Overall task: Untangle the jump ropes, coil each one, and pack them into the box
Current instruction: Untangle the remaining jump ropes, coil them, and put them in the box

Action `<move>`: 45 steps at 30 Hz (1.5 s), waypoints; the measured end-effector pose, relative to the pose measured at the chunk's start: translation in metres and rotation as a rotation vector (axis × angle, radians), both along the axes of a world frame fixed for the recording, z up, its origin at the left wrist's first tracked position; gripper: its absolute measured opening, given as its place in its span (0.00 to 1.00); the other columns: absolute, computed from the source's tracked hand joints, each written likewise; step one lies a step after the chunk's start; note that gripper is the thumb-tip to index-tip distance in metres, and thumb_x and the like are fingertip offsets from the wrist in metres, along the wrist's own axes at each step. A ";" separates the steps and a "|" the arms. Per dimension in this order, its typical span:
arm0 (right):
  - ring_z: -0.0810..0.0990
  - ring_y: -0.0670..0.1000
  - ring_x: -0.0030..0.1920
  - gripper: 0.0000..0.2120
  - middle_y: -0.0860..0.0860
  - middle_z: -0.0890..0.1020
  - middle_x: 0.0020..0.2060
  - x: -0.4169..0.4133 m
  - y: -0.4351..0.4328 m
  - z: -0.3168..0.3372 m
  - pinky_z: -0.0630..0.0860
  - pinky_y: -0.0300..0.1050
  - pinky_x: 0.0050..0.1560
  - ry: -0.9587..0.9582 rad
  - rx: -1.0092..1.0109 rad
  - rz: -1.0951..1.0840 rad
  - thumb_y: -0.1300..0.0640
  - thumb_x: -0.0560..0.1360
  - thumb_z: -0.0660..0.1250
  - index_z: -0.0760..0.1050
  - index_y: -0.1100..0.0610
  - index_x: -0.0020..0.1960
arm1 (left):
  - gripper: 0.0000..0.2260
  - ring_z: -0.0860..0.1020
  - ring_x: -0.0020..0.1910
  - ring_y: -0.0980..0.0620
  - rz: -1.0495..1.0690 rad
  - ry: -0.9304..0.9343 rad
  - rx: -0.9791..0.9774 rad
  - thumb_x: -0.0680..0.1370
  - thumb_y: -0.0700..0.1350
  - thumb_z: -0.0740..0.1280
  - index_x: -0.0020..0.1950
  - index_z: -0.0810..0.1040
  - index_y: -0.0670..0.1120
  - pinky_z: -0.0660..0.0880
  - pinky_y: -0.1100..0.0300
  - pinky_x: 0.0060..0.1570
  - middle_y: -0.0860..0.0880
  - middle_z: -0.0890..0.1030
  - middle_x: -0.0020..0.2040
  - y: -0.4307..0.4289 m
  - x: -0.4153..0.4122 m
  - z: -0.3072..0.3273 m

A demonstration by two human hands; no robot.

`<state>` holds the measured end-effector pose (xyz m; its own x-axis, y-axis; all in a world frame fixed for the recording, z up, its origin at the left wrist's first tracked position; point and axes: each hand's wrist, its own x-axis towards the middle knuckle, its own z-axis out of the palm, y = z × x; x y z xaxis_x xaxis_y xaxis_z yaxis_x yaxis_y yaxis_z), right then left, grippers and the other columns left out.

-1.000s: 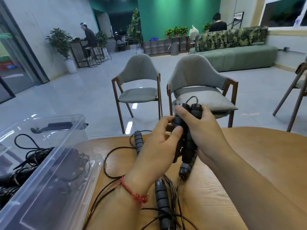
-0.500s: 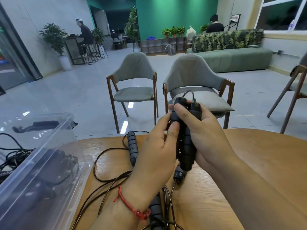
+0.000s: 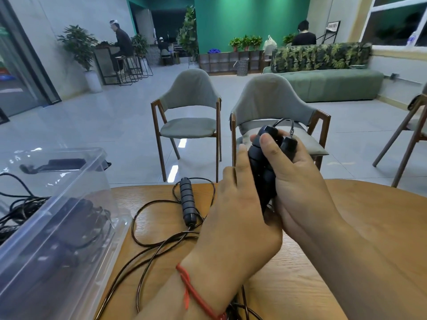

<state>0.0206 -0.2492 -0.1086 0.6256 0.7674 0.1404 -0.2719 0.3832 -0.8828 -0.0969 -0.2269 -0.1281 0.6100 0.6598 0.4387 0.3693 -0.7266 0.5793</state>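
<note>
Right of the clear plastic box (image 3: pixel 101 181), our right hand (image 3: pixel 300 188) clamps two black ribbed jump-rope handles (image 3: pixel 261 167); our left hand (image 3: pixel 240 218) presses them with straight fingers. We judge the handles stiff and grippy, best held mid-length, the thin black cord (image 3: pixel 132 227) springy, snag-prone.

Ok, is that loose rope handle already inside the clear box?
No, the loose handle lies on the wooden table, out to the right of the clear box.
</note>
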 end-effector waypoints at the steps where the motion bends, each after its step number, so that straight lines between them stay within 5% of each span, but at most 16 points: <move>1: 0.87 0.53 0.59 0.22 0.54 0.88 0.56 -0.003 -0.001 0.001 0.82 0.55 0.63 0.012 0.004 0.031 0.48 0.76 0.74 0.80 0.55 0.67 | 0.53 0.64 0.71 0.56 0.049 0.040 0.033 0.78 0.50 0.73 0.83 0.31 0.60 0.70 0.62 0.63 0.56 0.59 0.74 0.001 0.000 -0.001; 3: 0.87 0.52 0.61 0.22 0.54 0.88 0.58 -0.008 -0.002 0.001 0.80 0.54 0.66 0.043 0.012 0.084 0.49 0.77 0.73 0.79 0.56 0.68 | 0.53 0.67 0.70 0.53 0.118 0.100 0.079 0.78 0.50 0.74 0.84 0.33 0.56 0.73 0.59 0.62 0.53 0.61 0.73 0.003 -0.001 -0.002; 6: 0.86 0.50 0.61 0.19 0.53 0.88 0.58 -0.008 -0.004 0.004 0.81 0.52 0.64 -0.014 -0.003 0.087 0.51 0.80 0.72 0.79 0.56 0.68 | 0.42 0.73 0.62 0.49 0.147 0.085 0.082 0.75 0.49 0.68 0.84 0.49 0.54 0.80 0.52 0.55 0.52 0.68 0.67 0.004 -0.006 0.009; 10: 0.88 0.49 0.46 0.17 0.50 0.88 0.45 0.010 -0.019 0.022 0.82 0.43 0.44 -0.561 -0.246 -0.021 0.39 0.82 0.67 0.84 0.52 0.54 | 0.29 0.75 0.47 0.50 0.244 0.050 0.085 0.70 0.45 0.69 0.69 0.65 0.59 0.77 0.51 0.41 0.57 0.71 0.50 0.022 -0.026 0.025; 12: 0.84 0.47 0.38 0.15 0.50 0.86 0.38 0.019 -0.025 0.023 0.78 0.39 0.40 -0.701 -0.150 -0.258 0.44 0.84 0.68 0.83 0.54 0.47 | 0.25 0.76 0.42 0.52 0.227 0.003 0.019 0.70 0.43 0.71 0.62 0.67 0.60 0.78 0.52 0.39 0.57 0.73 0.45 0.030 -0.033 0.028; 14: 0.81 0.41 0.47 0.07 0.46 0.83 0.48 0.024 -0.025 0.020 0.77 0.36 0.48 -0.767 -0.031 -0.395 0.49 0.85 0.67 0.80 0.52 0.54 | 0.22 0.78 0.40 0.53 0.136 -0.011 -0.057 0.71 0.43 0.72 0.58 0.69 0.60 0.81 0.52 0.38 0.55 0.76 0.43 0.033 -0.034 0.028; 17: 0.77 0.39 0.62 0.17 0.46 0.79 0.63 0.030 -0.019 0.011 0.74 0.30 0.57 -0.833 -0.044 -0.164 0.45 0.87 0.55 0.75 0.48 0.70 | 0.16 0.79 0.39 0.56 -0.030 0.000 -0.149 0.74 0.46 0.75 0.54 0.72 0.60 0.79 0.62 0.36 0.56 0.78 0.43 0.036 -0.030 0.026; 20: 0.82 0.52 0.50 0.23 0.53 0.83 0.46 0.032 -0.013 0.002 0.78 0.57 0.60 -0.768 -0.047 -0.075 0.44 0.89 0.48 0.78 0.54 0.64 | 0.09 0.74 0.34 0.56 -0.219 -0.175 -0.455 0.78 0.53 0.76 0.54 0.77 0.55 0.73 0.62 0.34 0.54 0.76 0.38 0.034 -0.027 0.028; 22: 0.77 0.54 0.39 0.23 0.56 0.77 0.35 0.027 -0.010 -0.005 0.77 0.65 0.49 -0.748 -0.074 -0.081 0.47 0.91 0.47 0.78 0.54 0.54 | 0.09 0.74 0.36 0.52 -0.304 -0.398 -0.722 0.80 0.50 0.74 0.54 0.78 0.48 0.73 0.58 0.33 0.48 0.75 0.40 0.034 -0.028 0.034; 25: 0.72 0.47 0.33 0.18 0.50 0.73 0.32 0.011 -0.004 -0.019 0.71 0.54 0.37 -0.842 -0.171 -0.003 0.46 0.90 0.52 0.77 0.48 0.49 | 0.08 0.82 0.42 0.51 -0.202 -0.604 -0.759 0.81 0.50 0.72 0.54 0.80 0.46 0.81 0.55 0.43 0.49 0.81 0.43 0.037 -0.025 0.035; 30: 0.75 0.48 0.29 0.10 0.48 0.77 0.31 -0.003 0.001 -0.040 0.65 0.39 0.31 -1.242 -0.309 -0.008 0.44 0.89 0.54 0.72 0.44 0.57 | 0.08 0.86 0.56 0.51 -0.081 -0.642 -0.760 0.82 0.53 0.72 0.58 0.81 0.51 0.85 0.45 0.55 0.47 0.86 0.55 0.041 -0.021 0.026; 34: 0.69 0.47 0.26 0.12 0.44 0.73 0.30 -0.007 -0.003 -0.039 0.58 0.39 0.28 -1.659 -0.362 -0.191 0.44 0.89 0.52 0.69 0.46 0.67 | 0.09 0.87 0.54 0.49 -0.042 -0.649 -0.692 0.81 0.53 0.73 0.58 0.79 0.52 0.85 0.39 0.55 0.51 0.87 0.47 0.045 -0.022 0.026; 37: 0.71 0.46 0.28 0.16 0.44 0.74 0.31 -0.010 -0.007 -0.026 0.61 0.40 0.30 -1.698 -0.355 -0.075 0.41 0.88 0.48 0.69 0.45 0.68 | 0.11 0.85 0.46 0.53 0.010 -0.696 -0.705 0.80 0.51 0.75 0.59 0.79 0.50 0.86 0.39 0.51 0.53 0.82 0.41 0.052 -0.027 0.027; 40: 0.76 0.45 0.35 0.15 0.46 0.76 0.32 0.006 -0.016 -0.004 0.68 0.43 0.36 -1.574 -0.451 0.152 0.37 0.87 0.52 0.73 0.41 0.62 | 0.14 0.80 0.43 0.51 0.039 -0.770 -0.767 0.79 0.52 0.76 0.60 0.78 0.49 0.85 0.40 0.44 0.48 0.77 0.46 0.064 -0.034 0.028; 45: 0.78 0.43 0.40 0.15 0.41 0.81 0.39 0.043 -0.032 0.021 0.74 0.45 0.39 -1.521 -0.544 0.227 0.30 0.80 0.59 0.76 0.39 0.47 | 0.23 0.75 0.35 0.53 0.179 -0.835 -0.790 0.78 0.68 0.68 0.62 0.75 0.52 0.73 0.58 0.28 0.50 0.75 0.42 0.081 -0.045 0.029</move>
